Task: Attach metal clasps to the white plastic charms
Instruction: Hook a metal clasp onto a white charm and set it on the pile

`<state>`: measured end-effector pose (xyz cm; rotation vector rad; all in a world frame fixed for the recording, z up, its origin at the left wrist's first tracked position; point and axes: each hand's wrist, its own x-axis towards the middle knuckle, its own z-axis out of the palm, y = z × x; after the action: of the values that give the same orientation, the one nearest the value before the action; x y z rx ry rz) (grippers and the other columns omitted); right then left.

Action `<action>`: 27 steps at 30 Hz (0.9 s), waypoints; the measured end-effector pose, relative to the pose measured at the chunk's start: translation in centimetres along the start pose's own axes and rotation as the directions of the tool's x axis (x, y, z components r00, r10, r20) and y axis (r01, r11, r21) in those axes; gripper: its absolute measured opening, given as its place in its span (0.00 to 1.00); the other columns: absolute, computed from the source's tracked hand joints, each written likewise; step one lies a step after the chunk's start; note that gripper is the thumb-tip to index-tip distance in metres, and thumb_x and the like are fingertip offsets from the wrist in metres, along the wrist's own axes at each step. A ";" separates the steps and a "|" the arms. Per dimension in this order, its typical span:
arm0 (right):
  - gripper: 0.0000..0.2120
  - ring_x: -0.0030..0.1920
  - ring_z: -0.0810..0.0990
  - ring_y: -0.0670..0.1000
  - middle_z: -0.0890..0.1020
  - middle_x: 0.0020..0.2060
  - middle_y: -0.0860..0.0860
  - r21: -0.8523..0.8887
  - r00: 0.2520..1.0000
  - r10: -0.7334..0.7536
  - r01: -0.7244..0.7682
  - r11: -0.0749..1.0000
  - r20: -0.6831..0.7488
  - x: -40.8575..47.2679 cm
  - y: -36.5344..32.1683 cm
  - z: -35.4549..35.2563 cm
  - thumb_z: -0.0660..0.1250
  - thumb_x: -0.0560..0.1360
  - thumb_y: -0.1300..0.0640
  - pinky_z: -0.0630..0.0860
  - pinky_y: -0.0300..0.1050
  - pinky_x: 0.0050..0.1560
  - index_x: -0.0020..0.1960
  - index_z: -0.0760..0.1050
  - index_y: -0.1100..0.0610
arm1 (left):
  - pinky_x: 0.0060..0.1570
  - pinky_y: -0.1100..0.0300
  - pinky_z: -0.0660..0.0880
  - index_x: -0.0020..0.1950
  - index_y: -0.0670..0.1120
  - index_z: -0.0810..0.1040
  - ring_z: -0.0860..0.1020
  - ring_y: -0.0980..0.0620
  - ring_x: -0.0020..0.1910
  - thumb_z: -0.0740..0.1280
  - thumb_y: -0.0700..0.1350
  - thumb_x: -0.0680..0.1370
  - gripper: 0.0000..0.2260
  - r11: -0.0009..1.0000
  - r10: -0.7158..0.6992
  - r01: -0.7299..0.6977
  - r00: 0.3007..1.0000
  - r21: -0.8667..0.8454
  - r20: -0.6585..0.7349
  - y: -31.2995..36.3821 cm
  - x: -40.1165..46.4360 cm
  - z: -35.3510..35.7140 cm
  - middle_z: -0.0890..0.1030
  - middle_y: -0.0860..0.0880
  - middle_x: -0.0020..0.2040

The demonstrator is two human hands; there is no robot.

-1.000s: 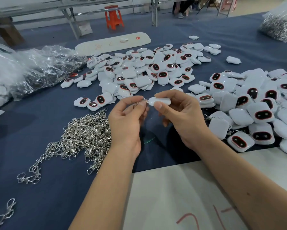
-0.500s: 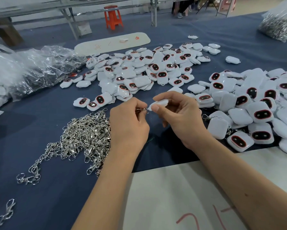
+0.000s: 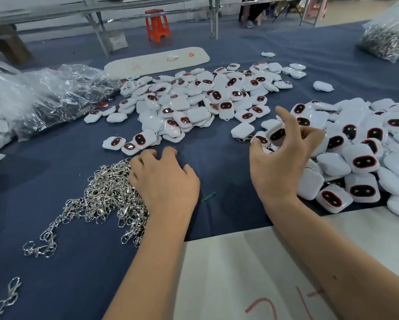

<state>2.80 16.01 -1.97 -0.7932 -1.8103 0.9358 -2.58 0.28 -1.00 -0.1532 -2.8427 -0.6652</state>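
Metal clasps (image 3: 106,192) lie under left hand (image 3: 164,181), grip unclear; right hand (image 3: 279,158) hovers loosely open, empty, beside white charms (image 3: 360,162).

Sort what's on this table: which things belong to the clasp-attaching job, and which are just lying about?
Job:
- heap of silver metal clasps, under the left hand
- white plastic charms with dark oval faces, by the right hand

Lying about:
- crumpled clear plastic bags
- long white oval board
- orange plastic stool
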 end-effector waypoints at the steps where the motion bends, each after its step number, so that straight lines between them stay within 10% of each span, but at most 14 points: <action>1: 0.29 0.58 0.72 0.53 0.63 0.60 0.52 -0.026 1.000 -0.017 0.018 1.000 0.005 -0.1 -0.1 0.1 0.74 0.74 0.64 0.73 0.44 0.67 0.72 0.75 0.49 | 0.68 0.45 0.63 0.66 0.55 0.77 0.65 0.42 0.70 0.68 0.53 0.76 0.18 1.000 -0.002 0.001 1.000 0.018 0.025 0.0 0.0 0.1 0.72 0.46 0.68; 8: 0.16 0.60 0.68 0.55 0.70 0.61 0.57 -0.168 0.962 -0.260 0.270 0.948 0.081 -0.9 -0.6 0.3 0.72 0.73 0.63 0.64 0.42 0.65 0.60 0.80 0.54 | 0.60 0.47 0.68 0.56 0.55 0.80 0.74 0.44 0.62 0.68 0.51 0.78 0.07 0.999 0.031 -0.032 0.999 0.032 0.031 0.0 0.4 -0.2 0.78 0.49 0.57; 14: 0.20 0.63 0.69 0.59 0.75 0.61 0.54 -0.231 0.753 -0.458 0.607 0.760 0.473 -1.9 -2.0 2.8 0.72 0.72 0.63 0.72 0.55 0.58 0.63 0.79 0.55 | 0.59 0.48 0.69 0.52 0.55 0.81 0.78 0.46 0.56 0.68 0.48 0.79 0.04 0.998 0.046 -0.045 0.998 -0.033 0.032 -0.2 0.7 0.0 0.83 0.53 0.51; 23: 0.37 0.83 0.38 0.59 0.43 0.84 0.55 -0.217 0.418 -0.277 0.810 0.545 0.865 0.8 -4.4 9.6 0.63 0.82 0.58 0.44 0.69 0.79 0.84 0.49 0.44 | 0.53 0.48 0.65 0.56 0.50 0.78 0.76 0.42 0.56 0.61 0.44 0.82 0.08 0.990 0.073 -0.074 0.997 0.118 0.014 -0.2 0.7 0.6 0.81 0.47 0.52; 27: 0.31 0.77 0.60 0.61 0.66 0.74 0.58 -0.187 0.392 -0.349 0.848 0.496 0.851 1.2 -4.6 9.7 0.63 0.79 0.62 0.50 0.63 0.78 0.80 0.62 0.46 | 0.55 0.47 0.67 0.57 0.47 0.77 0.77 0.40 0.58 0.59 0.44 0.82 0.08 0.994 0.021 -0.021 1.000 0.104 0.001 0.0 0.9 0.4 0.81 0.44 0.54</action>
<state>-7.16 12.15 -0.29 0.1159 -2.9167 0.0197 -3.50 0.51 -1.20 -0.1654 -2.8635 -0.5114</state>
